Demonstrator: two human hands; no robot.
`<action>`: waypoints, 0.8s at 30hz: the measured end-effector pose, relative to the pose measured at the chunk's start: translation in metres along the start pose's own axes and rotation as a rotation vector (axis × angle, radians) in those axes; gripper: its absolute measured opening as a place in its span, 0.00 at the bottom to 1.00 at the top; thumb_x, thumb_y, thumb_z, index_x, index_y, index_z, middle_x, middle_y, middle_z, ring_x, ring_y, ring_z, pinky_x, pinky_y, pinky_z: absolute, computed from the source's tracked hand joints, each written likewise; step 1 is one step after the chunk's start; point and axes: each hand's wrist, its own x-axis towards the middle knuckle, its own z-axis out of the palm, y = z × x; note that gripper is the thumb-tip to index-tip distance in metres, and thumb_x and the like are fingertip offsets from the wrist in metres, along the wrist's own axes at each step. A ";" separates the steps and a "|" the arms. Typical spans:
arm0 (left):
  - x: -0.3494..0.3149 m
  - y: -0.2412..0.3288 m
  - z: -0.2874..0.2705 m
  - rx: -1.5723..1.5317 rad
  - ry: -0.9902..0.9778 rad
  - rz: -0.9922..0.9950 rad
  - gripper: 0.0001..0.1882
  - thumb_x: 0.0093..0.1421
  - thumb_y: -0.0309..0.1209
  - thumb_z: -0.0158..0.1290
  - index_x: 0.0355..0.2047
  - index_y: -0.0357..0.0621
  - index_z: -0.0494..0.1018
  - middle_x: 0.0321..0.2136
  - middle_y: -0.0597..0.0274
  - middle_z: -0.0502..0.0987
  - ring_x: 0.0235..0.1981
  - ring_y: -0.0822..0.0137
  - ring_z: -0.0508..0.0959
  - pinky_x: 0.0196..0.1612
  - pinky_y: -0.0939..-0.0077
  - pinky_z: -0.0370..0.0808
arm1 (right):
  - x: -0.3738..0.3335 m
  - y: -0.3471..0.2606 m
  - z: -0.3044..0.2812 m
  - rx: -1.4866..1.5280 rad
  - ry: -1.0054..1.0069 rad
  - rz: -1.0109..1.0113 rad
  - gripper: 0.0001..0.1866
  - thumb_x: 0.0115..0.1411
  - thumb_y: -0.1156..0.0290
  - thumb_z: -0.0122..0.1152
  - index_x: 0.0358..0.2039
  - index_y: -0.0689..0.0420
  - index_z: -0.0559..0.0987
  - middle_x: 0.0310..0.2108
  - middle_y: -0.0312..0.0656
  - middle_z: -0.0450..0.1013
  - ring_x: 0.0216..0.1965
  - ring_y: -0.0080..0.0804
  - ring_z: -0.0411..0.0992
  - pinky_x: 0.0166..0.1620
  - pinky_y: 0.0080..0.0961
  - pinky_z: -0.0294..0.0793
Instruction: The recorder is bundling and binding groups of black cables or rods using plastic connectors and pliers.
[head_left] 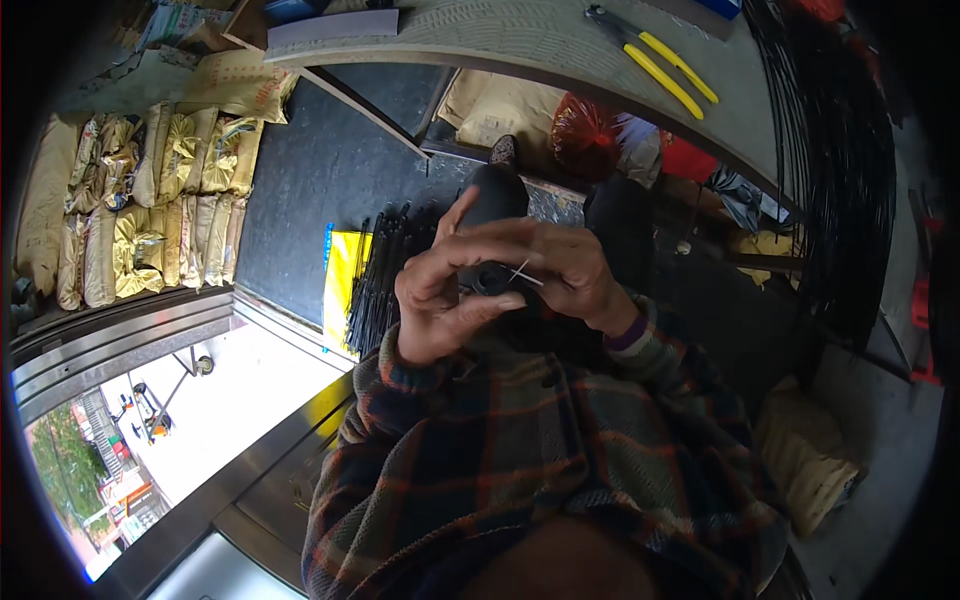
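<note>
In front of my chest my two hands meet. My left hand (432, 300) curls its thumb and fingers around a small black round piece (490, 279) with a hollow-looking end, perhaps a tube or a coil. Two thin pale strands (526, 274) cross at its right side, beside the fingers of my right hand (572, 268). That hand is closed against the piece, its fingertips partly hidden behind the strands and the left fingers. Whether the strands are wire or ties I cannot make out.
Pliers with yellow handles (672, 75) lie on the bench (480, 32) ahead. Long black strands (830, 170) hang over its right side. Black rods (385, 275) stand by a yellow sheet (344, 275) on the left. Wrapped bundles (140, 250) are stacked farther left.
</note>
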 end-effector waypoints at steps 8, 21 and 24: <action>0.015 -0.005 -0.005 0.041 -0.294 0.030 0.16 0.44 0.32 0.63 0.33 0.41 0.75 0.31 0.61 0.79 0.44 0.63 0.75 0.60 0.48 0.44 | 0.011 -0.012 -0.027 0.087 -0.174 0.167 0.14 0.46 0.81 0.59 0.36 0.63 0.76 0.38 0.48 0.73 0.36 0.39 0.74 0.38 0.27 0.72; 0.001 -0.018 0.004 -0.221 0.147 -0.173 0.41 0.54 0.65 0.35 0.33 0.31 0.69 0.24 0.61 0.62 0.21 0.74 0.62 0.24 0.82 0.59 | 0.079 0.048 -0.154 -1.591 -0.003 0.255 0.16 0.57 0.57 0.53 0.26 0.58 0.67 0.34 0.42 0.70 0.31 0.45 0.70 0.34 0.33 0.70; 0.000 -0.021 -0.005 -0.251 0.127 -0.157 0.37 0.54 0.64 0.37 0.22 0.35 0.67 0.26 0.59 0.62 0.22 0.72 0.64 0.26 0.81 0.61 | 0.081 0.042 -0.160 -1.360 0.126 0.350 0.16 0.57 0.57 0.53 0.31 0.59 0.70 0.25 0.42 0.69 0.28 0.40 0.71 0.30 0.30 0.70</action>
